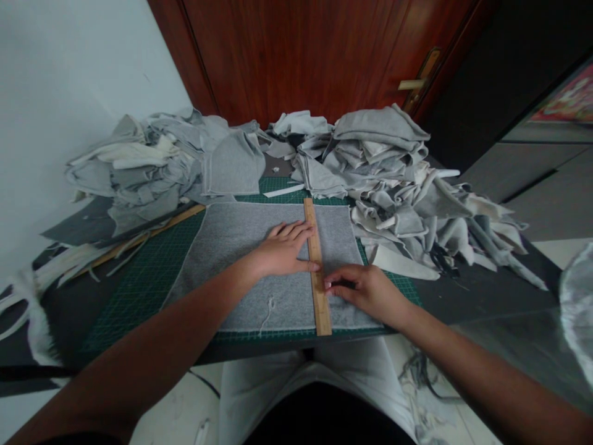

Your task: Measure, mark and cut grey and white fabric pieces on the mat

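A piece of grey fabric (259,228) lies flat across a green cutting mat (134,284). Over it, running from the far edge to the near edge, is a wooden ruler (321,309). My left hand (287,250) rests flat with its fingers stretched out, the fingertips and thumb touching the ruler's left side. At the ruler's right edge my right hand (368,290) is closed in a pinch, with a small whitish spot at the fingertips that is too small to name. A loose thread (267,312) lies on the fabric near its front edge.
Grey fabric pieces are heaped at the back left (157,167) and in a pile at the right (384,148). Fabric scraps (445,216) spread over the right side. Another wooden ruler (139,238) lies on the left. A wooden door (296,55) stands behind the table.
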